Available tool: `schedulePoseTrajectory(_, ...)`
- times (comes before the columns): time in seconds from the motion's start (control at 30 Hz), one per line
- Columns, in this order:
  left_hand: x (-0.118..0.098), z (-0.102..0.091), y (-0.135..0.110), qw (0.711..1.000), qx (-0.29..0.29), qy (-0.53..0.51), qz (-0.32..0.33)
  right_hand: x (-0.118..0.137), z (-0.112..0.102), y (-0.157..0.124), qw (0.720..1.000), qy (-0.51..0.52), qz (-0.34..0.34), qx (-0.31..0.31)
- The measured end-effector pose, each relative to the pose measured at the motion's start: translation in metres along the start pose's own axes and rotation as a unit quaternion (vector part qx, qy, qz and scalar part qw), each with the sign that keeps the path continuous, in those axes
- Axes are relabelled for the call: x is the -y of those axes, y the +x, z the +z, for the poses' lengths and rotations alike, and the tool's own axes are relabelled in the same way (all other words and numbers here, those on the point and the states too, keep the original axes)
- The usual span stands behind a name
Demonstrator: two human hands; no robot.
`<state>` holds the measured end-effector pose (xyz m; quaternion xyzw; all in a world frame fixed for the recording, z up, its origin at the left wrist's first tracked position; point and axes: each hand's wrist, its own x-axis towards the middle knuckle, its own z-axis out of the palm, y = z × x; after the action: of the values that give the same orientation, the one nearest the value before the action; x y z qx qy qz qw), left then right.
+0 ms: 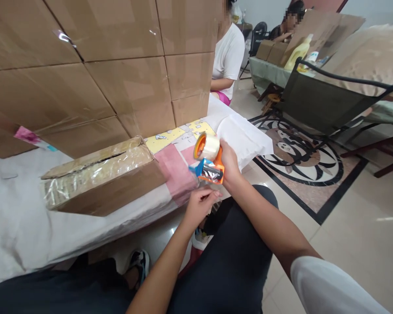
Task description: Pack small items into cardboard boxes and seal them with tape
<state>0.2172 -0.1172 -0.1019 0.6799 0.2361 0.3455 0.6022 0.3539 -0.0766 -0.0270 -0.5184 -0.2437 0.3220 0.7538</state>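
Note:
My right hand (pixel 229 162) is wrapped round the orange handle of a tape dispenser (pixel 217 171), held above the near edge of the table. A wide roll of clear tape (pixel 211 147) sits on it, and its blue part points left. Just below the dispenser is my left hand (pixel 201 204), its fingers curled and thumb and forefinger pinched together. Whatever may be between those fingertips is too small to make out. To the left, a long cardboard box (pixel 114 185) lies on the cloth-covered table, with shiny clear tape across its upper side.
Stacked cardboard boxes (pixel 127 83) form a wall along the back of the table (pixel 16 209). A white sheet (pixel 242 135) hangs over the table's right end. Behind sits a person in a white shirt (pixel 229 52). A folding chair (pixel 309 104) stands at the right.

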Motion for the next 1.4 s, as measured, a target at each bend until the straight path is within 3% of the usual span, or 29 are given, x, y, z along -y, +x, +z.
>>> schedulePoseTrajectory(0.17, -0.016, -0.016, 0.006, 0.997, -0.063, -0.029, -0.032, -0.011, -0.007, 0.049, 0.993, -0.019, -0.118, 0.02)
schedulePoseTrajectory(0.33, -0.04, -0.035, 0.004, 0.994, -0.093, -0.057, -0.019, -0.055, -0.004, 0.081, 0.992, -0.089, -0.066, 0.069)
schedulePoseTrajectory(0.37, -0.045, -0.037, 0.002, 0.994, -0.092, -0.058, -0.019, -0.06, -0.002, 0.082, 0.991, -0.113, -0.048, 0.06)
schedulePoseTrajectory(0.43, -0.051, -0.042, -0.003, 0.994, -0.093, -0.052, -0.013, -0.061, 0.001, 0.078, 0.987, -0.158, -0.036, -0.014)
schedulePoseTrajectory(0.5, -0.056, -0.048, -0.008, 0.994, -0.102, -0.036, -0.005, -0.047, 0.002, 0.068, 0.974, -0.181, -0.08, -0.113)
schedulePoseTrajectory(0.53, -0.058, -0.051, -0.01, 0.993, -0.112, -0.029, -0.001, -0.035, 0.002, 0.06, 0.968, -0.181, -0.118, -0.129)
schedulePoseTrajectory(0.57, -0.059, -0.055, -0.012, 0.992, -0.125, -0.023, 0.002, -0.021, 0.003, 0.051, 0.967, -0.174, -0.153, -0.104)
schedulePoseTrajectory(0.6, -0.06, -0.059, -0.014, 0.99, -0.137, -0.016, 0.005, -0.006, 0.004, 0.04, 0.969, -0.164, -0.179, -0.04)
schedulePoseTrajectory(0.67, -0.063, -0.067, -0.018, 0.988, -0.157, 0.005, 0.012, 0.022, 0.009, 0.016, 0.961, -0.146, -0.179, 0.15)
schedulePoseTrajectory(0.73, -0.066, -0.074, -0.021, 0.985, -0.167, 0.032, 0.018, 0.042, 0.018, -0.008, 0.927, -0.169, -0.158, 0.295)
schedulePoseTrajectory(0.83, -0.073, -0.084, -0.027, 0.983, -0.178, 0.049, 0.02, 0.055, 0.034, -0.032, 0.872, -0.219, -0.177, 0.4)
schedulePoseTrajectory(1.0, -0.083, -0.094, -0.03, 0.97, -0.224, 0.088, 0.028, 0.055, 0.055, -0.037, 0.819, -0.264, -0.203, 0.467)
schedulePoseTrajectory(1.17, -0.086, -0.099, -0.032, 0.957, -0.253, 0.14, 0.041, 0.058, 0.072, -0.032, 0.769, -0.271, -0.281, 0.507)
schedulePoseTrajectory(1.23, -0.089, -0.104, -0.034, 0.949, -0.269, 0.16, 0.033, 0.06, 0.081, -0.032, 0.771, -0.248, -0.314, 0.496)
schedulePoseTrajectory(1.3, -0.095, -0.114, -0.037, 0.936, -0.289, 0.2, 0.009, 0.06, 0.092, -0.032, 0.791, -0.218, -0.338, 0.461)
schedulePoseTrajectory(1.4, -0.109, -0.14, -0.043, 0.889, -0.348, 0.297, -0.003, 0.057, 0.112, -0.03, 0.82, -0.184, -0.344, 0.418)
